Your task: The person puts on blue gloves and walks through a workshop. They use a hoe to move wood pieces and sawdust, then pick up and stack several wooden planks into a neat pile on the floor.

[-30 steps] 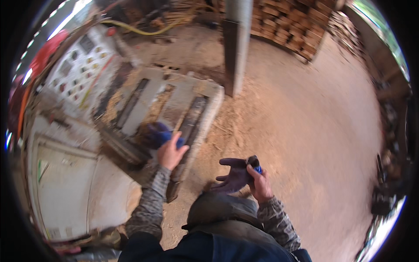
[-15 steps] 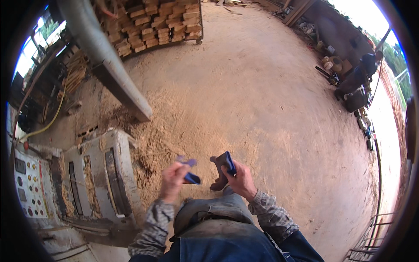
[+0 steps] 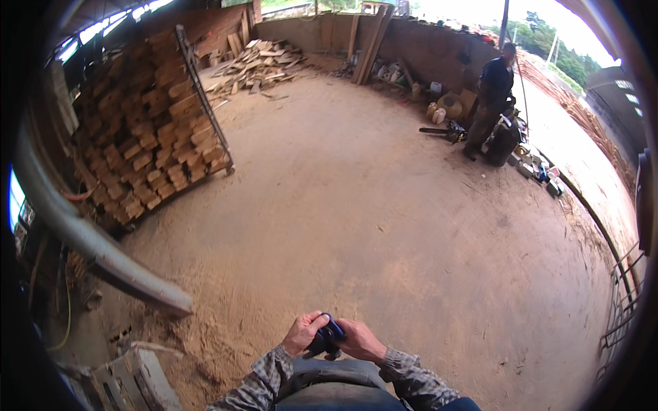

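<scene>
In front of my waist, my two hands are close together on what look like dark work gloves (image 3: 332, 329) with blue cuffs. My left hand (image 3: 303, 333) is closed, thumb on top, pinching one blue edge. From the other side my right hand (image 3: 361, 341) grips the dark material, its fingers partly hidden behind it. Dark folds hang below the hands, and where one glove ends and the other begins cannot be made out.
A rack of stacked lumber (image 3: 154, 147) stands at the left, beside a grey metal duct (image 3: 110, 250). A slatted machine casing (image 3: 137, 383) sits at the near left. Far right, a person (image 3: 490, 96) stands by a chainsaw (image 3: 449, 131) and containers. Sawdust covers the floor (image 3: 343, 219).
The view has tilted up and turned, showing more of the yard. My hands, apart before with a glove in each, have come together, bringing the blue cuffs side by side.
</scene>
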A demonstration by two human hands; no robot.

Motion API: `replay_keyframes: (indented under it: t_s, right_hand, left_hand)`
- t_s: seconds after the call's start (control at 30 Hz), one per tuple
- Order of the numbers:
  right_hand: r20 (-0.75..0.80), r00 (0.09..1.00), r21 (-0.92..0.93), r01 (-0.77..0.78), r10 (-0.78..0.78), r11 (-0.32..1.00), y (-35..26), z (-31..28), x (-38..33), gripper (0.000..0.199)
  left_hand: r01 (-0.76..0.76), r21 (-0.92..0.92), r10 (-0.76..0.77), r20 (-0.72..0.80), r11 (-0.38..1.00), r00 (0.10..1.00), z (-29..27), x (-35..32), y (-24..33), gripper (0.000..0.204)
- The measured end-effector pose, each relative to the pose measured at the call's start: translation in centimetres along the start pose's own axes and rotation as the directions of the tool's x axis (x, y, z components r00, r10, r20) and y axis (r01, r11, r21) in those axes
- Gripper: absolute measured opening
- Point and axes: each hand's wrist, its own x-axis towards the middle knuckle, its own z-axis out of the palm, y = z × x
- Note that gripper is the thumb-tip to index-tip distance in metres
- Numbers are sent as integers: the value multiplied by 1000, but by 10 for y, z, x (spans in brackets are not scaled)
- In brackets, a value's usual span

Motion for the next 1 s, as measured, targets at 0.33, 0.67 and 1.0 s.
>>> replay_keyframes:
  t_s: [0.33, 0.67, 1.0]
  right_hand:
    - [-487, 813, 102, -312, 321, 945, 90, -98, 102, 16]
    - [-473, 881, -321, -189, 16, 928, 111, -199, 309, 11]
    - [-319, 908, -341, 156, -271, 927, 129, -260, 483, 32]
  left_hand:
    - [-79, 444, -61, 293, 893, 954, 7, 199, 55, 16]
    - [-85, 407, -90, 391, 910, 916, -16, 379, 183, 22]
    - [-152, 113, 110, 314, 982, 943, -54, 527, 281, 26]
